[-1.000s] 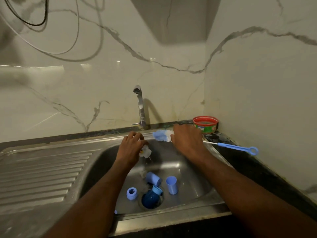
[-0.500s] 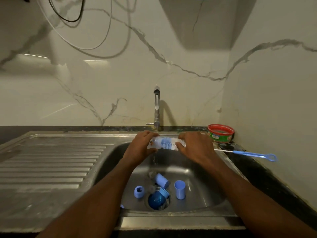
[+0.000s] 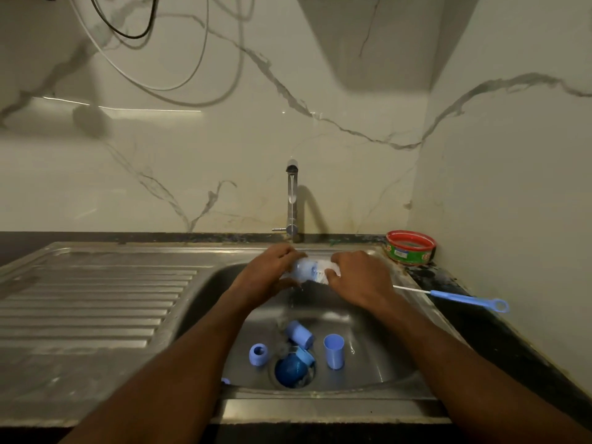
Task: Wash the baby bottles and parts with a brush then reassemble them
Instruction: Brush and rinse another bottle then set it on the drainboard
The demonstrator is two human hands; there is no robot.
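My left hand [image 3: 267, 274] grips a clear baby bottle [image 3: 309, 269] lying sideways over the sink basin [image 3: 384, 363], just in front of the tap. My right hand [image 3: 358, 278] grips a bottle brush; its blue handle [image 3: 467, 299] sticks out to the right and its bristle head is inside the bottle. On the basin floor lie several blue parts: a ring [image 3: 258, 354], a tipped cap [image 3: 300, 334], an upright cup-shaped cap [image 3: 333, 350], and a dark blue round piece [image 3: 290, 372] over the drain.
The steel tap [image 3: 292, 200] rises behind the basin. A ridged draining board [image 3: 89, 299] fills the left. A red and green tub [image 3: 410, 248] stands at the back right corner on the dark counter [image 3: 499, 341]. Marble walls close in behind and to the right.
The brush head has gone deeper into the bottle and my hands have drawn closer together. A second ago my left hand held a small white part and the brush was free.
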